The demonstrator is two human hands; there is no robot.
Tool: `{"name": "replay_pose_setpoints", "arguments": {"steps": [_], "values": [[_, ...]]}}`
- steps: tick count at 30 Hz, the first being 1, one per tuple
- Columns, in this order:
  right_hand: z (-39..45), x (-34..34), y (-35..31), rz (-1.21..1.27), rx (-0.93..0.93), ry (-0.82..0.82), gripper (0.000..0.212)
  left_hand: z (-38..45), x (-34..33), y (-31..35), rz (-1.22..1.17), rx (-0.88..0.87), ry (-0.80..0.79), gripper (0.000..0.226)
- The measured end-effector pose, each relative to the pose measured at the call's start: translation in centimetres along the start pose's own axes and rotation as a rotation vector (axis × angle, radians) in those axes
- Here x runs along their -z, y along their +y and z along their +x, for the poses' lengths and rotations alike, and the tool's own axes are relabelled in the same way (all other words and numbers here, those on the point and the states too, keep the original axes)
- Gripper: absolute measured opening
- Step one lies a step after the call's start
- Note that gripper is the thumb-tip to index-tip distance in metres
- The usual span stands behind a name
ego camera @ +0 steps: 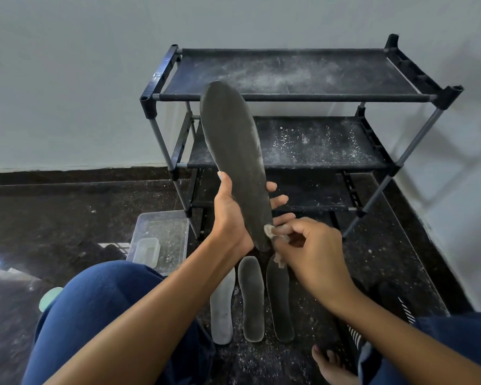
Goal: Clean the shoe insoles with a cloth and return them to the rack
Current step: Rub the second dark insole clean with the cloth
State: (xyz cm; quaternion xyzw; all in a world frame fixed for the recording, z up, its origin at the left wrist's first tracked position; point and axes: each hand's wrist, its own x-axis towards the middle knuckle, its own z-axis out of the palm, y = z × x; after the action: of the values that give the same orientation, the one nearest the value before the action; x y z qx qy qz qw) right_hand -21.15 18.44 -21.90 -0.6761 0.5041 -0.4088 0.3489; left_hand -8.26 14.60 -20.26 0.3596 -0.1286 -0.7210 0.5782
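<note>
Four insoles are out: one dark insole (233, 162) is held upright in front of the rack (289, 97), and three more lie side by side on the floor (67, 207) near the person's knees, a pale insole (222, 307), a grey insole (252, 298) and a black insole (279, 301). The left hand (231, 218) grips the held one low down, thumb on its left edge, fingers spread behind it. The right hand (308, 245) pinches a small cloth (270, 232) between curled fingertips against the near end of the insole. Wiping looks to be the step in hand (the far end shows a pale dusty edge). Next, I judge, the cloth must travel up toward that far end, the left hand holding steady. Rack shelves are dusty and hold no insoles; a clear tub (159, 240) sits to the left.
</note>
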Motion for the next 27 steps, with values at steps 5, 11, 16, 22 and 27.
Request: {"name": "replay_pose_setpoints", "arguments": {"steps": [5, 11, 16, 22, 27], "values": [[-1.4, -0.4, -1.2, 0.012, 0.043, -0.085, 0.018, -0.1, -0.1, 0.0, -0.039, 0.016, -0.005, 0.078], [-0.9, -0.5, -0.9, -0.016, 0.025, -0.067, 0.01, -0.1, -0.2, 0.0, 0.002, 0.02, 0.023, 0.078], [-0.3, 1.6, -2.0, 0.073, 0.05, -0.025, 0.005, -0.3, -0.3, -0.2, 0.247, 0.037, 0.079, 0.073], [2.2, 2.9, -0.9, -0.047, 0.173, 0.153, 0.028, -1.4, -0.5, -1.5, 0.457, -0.021, 0.051, 0.019], [2.3, 3.0, -0.2, -0.065, 0.149, 0.095, 0.027, -1.7, -0.6, -1.5, 0.423, 0.025, -0.023, 0.024]]}}
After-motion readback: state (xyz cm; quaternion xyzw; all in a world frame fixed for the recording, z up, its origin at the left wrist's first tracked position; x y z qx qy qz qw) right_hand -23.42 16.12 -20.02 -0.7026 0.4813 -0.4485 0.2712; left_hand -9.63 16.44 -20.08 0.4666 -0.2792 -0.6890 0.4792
